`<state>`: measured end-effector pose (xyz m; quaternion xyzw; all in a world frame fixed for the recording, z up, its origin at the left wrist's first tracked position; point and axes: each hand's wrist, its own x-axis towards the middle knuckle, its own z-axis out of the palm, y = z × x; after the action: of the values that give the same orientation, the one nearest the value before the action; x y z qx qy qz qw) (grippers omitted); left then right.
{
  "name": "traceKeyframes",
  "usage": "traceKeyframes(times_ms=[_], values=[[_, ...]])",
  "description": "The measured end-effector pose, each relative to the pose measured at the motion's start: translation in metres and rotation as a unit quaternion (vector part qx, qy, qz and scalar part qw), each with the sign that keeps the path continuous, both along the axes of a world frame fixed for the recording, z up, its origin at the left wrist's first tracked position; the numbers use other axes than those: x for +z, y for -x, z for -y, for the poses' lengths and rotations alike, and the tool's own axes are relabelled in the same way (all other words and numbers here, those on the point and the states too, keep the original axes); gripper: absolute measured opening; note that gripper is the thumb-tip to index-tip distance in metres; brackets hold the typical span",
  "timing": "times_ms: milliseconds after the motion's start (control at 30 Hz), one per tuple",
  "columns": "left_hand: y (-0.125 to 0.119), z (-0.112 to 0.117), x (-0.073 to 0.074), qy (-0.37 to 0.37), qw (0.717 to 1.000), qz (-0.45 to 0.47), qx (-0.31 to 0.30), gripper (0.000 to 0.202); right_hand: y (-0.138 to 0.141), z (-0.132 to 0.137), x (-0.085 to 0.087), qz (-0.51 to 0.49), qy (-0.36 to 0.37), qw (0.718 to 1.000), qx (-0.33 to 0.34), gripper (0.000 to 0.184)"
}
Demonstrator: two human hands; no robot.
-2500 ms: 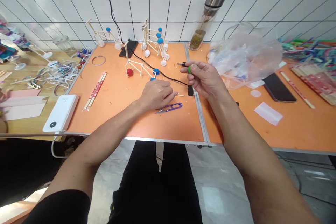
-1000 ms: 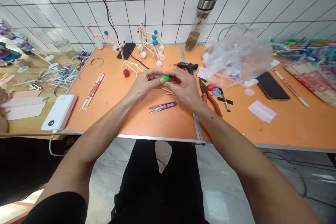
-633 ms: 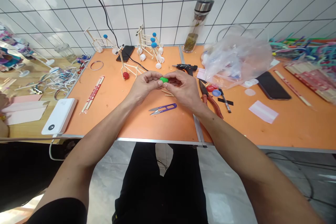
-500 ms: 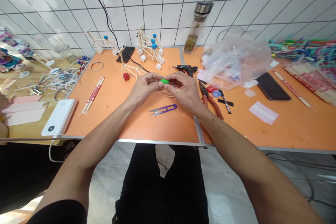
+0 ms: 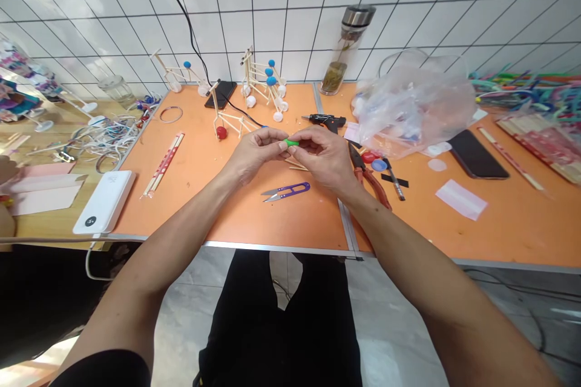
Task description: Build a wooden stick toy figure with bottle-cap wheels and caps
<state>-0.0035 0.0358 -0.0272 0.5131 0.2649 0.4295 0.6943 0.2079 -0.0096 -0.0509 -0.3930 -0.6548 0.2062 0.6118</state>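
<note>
Pinching with both hands, we hold a small green lump (image 5: 292, 143) between our fingertips. Our left hand (image 5: 256, 154) and right hand (image 5: 324, 157) are curled and nearly meet, with fingers and thumbs closed on it from either side. Whether it is clay or something firmer we cannot tell. It is held above the purple-handled thread snips (image 5: 285, 191), well off the orange table (image 5: 204, 208). Just beyond the snips, partly under our right hand, lie a few short wooden sticks (image 5: 296, 165). Farther beyond the snips and to their left stands a stick model (image 5: 229, 124) with a red ball on it. A hot glue gun (image 5: 324, 121) lies beyond them to the right, and red-handled pliers (image 5: 368, 180) lie to their right.
</note>
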Motion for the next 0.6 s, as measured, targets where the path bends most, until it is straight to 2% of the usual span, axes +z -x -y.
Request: traceKeyframes(times_ms=[200, 367, 600], values=[[0.0004, -0.001, -0.0004, 0.007, 1.0, -0.007, 0.021, 0.073, -0.0033, -0.0001, 0.0029, 0.058, 0.005, 0.998, -0.003, 0.01], [0.0003, -0.0026, 0.0011, -0.024, 0.998, -0.022, 0.057, 0.071, -0.0013, -0.0036, -0.0006, -0.019, 0.102, 0.994, 0.036, 0.035], [0.0005, -0.0039, 0.0025, -0.07, 0.995, -0.028, 0.072, 0.066, 0.0015, -0.0019, 0.0018, -0.066, 0.147, 0.985, 0.058, 0.039]])
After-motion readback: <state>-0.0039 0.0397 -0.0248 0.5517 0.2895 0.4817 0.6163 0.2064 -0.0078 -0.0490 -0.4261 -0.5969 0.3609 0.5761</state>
